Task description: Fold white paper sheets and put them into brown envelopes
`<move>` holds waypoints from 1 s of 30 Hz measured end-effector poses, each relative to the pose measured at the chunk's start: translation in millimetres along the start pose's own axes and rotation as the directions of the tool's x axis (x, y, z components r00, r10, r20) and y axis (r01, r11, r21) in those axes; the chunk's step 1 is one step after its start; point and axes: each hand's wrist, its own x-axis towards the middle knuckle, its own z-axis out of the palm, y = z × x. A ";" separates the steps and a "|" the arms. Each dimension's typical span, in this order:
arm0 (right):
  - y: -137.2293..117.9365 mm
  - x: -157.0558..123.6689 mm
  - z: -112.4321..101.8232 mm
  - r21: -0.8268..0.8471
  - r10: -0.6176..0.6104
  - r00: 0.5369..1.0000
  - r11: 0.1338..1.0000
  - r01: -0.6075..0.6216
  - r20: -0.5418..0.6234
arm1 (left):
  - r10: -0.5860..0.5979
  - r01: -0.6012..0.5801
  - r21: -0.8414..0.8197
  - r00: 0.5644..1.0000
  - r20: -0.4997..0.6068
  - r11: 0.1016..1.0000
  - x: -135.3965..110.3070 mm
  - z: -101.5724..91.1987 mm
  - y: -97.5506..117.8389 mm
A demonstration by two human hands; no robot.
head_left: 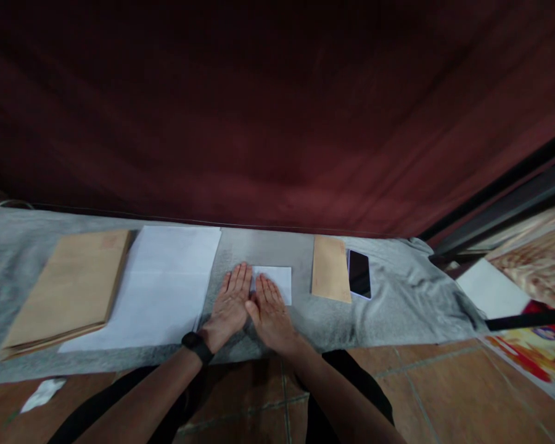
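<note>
- Hand, left [230,301]: flat, palm down by the white paper [284,280], grasping nothing I can see.
- Hand, right [272,310]: flat atop it, fingers straight, gripping nothing.

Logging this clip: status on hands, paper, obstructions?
Left hand flat beside small white paper; right hand flat, partly covering it. Paper lying flat. Phone off right, clear of both hands.

A black wristband [197,347] and black legwear [361,381] accompany bare forearms [164,390].

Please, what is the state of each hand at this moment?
Left hand: open, palm down by the left edge of the small paper.
Right hand: open, palm down on that paper, no grip visible.
</note>
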 end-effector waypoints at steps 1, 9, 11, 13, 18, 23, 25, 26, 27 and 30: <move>-0.7 -0.3 2.4 -0.011 0.018 1.000 1.000 -0.018 -0.002 | 0.002 -0.002 0.000 1.000 -0.003 1.000 0.2 0.5 -0.4; 13.8 -3.5 9.0 -0.100 0.039 0.995 0.994 -0.048 -0.088 | -0.024 0.023 -0.033 1.000 -0.017 0.999 0.3 -5.1 1.2; 18.7 -4.0 9.0 -0.122 0.069 0.992 0.989 -0.082 -0.106 | -0.032 0.031 -0.041 0.999 -0.032 0.999 -0.8 -7.3 1.6; 23.1 -4.3 8.0 -0.145 0.102 0.989 0.983 -0.117 -0.105 | -0.043 0.041 -0.043 0.998 -0.044 0.998 -1.6 -9.4 2.1; 31.7 -5.5 3.1 -0.178 0.149 0.984 0.970 -0.164 -0.094 | -0.072 0.069 -0.045 0.996 -0.057 0.997 -2.9 -11.2 2.9; 40.5 -8.8 3.4 -0.188 0.172 0.976 0.962 -0.196 -0.137 | -0.079 0.076 -0.053 0.994 -0.071 0.996 -4.9 -9.4 1.4; 44.2 -10.5 4.3 -0.185 0.154 0.974 0.965 -0.184 -0.165 | -0.082 0.078 -0.059 0.994 -0.077 0.995 -5.4 -9.8 1.0; 45.7 -11.3 4.5 -0.182 0.147 0.973 0.967 -0.179 -0.178 | -0.086 0.082 -0.061 0.993 -0.083 0.995 -5.4 -10.5 1.1; 46.9 -11.8 4.4 -0.181 0.143 0.972 0.968 -0.176 -0.186 | -0.091 0.085 -0.061 0.992 -0.092 0.995 -5.2 -11.6 1.8; 48.3 -12.5 2.9 -0.183 0.147 0.974 0.967 -0.179 -0.175 | -0.058 0.050 -0.071 0.991 -0.123 0.996 -3.9 -16.0 7.3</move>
